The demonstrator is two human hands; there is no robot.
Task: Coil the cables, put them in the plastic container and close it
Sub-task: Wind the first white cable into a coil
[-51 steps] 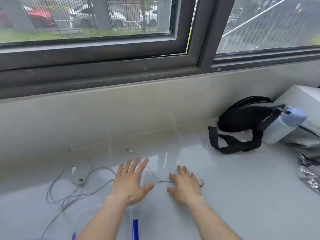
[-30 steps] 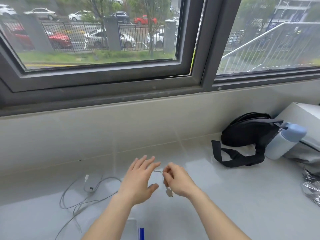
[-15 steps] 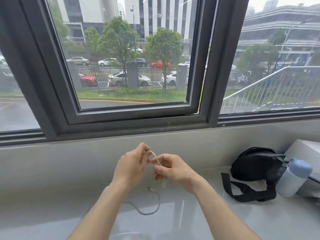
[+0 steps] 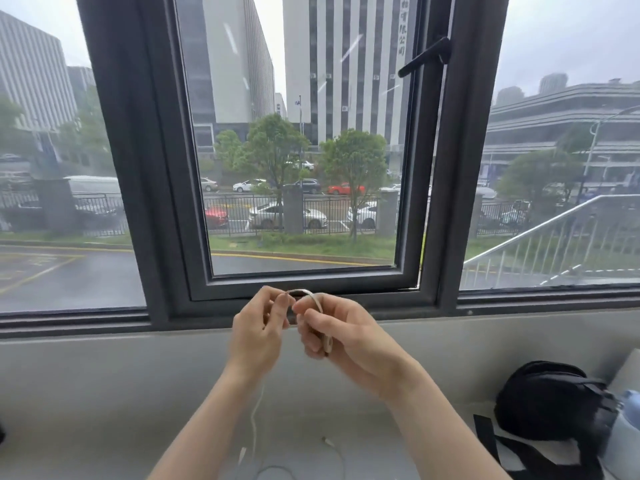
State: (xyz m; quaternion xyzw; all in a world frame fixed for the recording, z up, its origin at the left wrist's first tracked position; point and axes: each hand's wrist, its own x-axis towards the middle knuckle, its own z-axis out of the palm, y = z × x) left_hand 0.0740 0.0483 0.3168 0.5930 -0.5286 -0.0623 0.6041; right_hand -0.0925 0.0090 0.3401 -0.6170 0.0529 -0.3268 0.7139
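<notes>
- The cable (image 4: pixel 313 299) shows only as a short arc between the hands; the rest of that stretch is hidden inside the left hand (image 4: pixel 258 332) and right hand (image 4: pixel 337 336).
- The bag (image 4: pixel 550 403) is blurred, its strap cut by the bottom edge.
- The bottle (image 4: pixel 625 441) is cut by the right edge.

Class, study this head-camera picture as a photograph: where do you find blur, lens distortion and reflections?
Head view: the black bag at the right edge is smeared by motion blur; the window frame leans and bows, wide-angle distortion; pale streaks of reflection cross the glass; daylight is flat and overcast; both the left hand and right hand, pinching the white cable, are fairly sharp.
</notes>
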